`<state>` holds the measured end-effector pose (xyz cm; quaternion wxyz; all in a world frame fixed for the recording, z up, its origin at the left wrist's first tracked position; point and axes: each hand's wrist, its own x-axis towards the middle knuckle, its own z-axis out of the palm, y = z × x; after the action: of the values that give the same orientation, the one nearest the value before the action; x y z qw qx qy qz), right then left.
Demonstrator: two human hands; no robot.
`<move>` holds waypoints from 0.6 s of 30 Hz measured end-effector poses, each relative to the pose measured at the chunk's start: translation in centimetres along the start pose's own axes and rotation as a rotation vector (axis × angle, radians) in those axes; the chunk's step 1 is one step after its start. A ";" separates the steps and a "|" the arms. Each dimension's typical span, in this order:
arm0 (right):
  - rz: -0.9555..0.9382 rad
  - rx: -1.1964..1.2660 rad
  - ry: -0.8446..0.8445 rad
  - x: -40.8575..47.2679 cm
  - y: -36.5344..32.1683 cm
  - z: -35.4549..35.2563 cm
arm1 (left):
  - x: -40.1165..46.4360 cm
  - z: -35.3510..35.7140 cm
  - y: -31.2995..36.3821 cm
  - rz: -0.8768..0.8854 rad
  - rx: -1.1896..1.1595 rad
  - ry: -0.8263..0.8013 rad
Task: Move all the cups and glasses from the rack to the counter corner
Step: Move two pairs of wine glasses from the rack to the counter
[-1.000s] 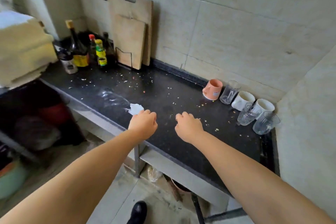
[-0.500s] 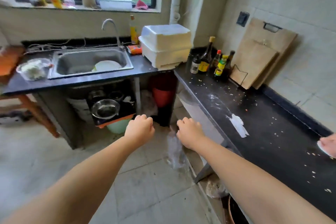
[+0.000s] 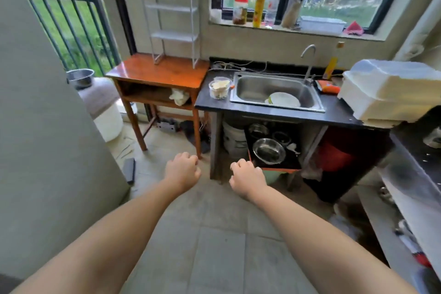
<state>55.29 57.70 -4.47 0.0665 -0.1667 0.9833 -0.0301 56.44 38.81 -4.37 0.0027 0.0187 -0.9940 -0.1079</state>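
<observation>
White wire rack (image 3: 173, 11) standing upright on the far edge of the wooden surface (image 3: 157, 71), shelves bare, no cups or glasses visible on it. Left hand (image 3: 182, 171) and right hand (image 3: 248, 177) held out over the floor, fingers curled, holding nothing. Rack ahead and to the left, well apart from both; left hand nearer. Likely nothing left to fetch.
</observation>
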 end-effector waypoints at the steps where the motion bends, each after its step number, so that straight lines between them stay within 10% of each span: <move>1: -0.037 -0.009 -0.003 1.5 -1.9 0.1 | 0.3 -0.5 -2.1 -0.040 -0.015 0.004; 18: -0.288 -0.105 -0.058 30.5 -13.9 -2.8 | 18.5 -4.8 -20.4 -0.295 -0.112 0.048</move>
<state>30.90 34.58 -4.20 0.0810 -0.3100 0.9471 0.0170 38.73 17.13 -4.02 0.0117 0.1666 -0.9726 -0.1617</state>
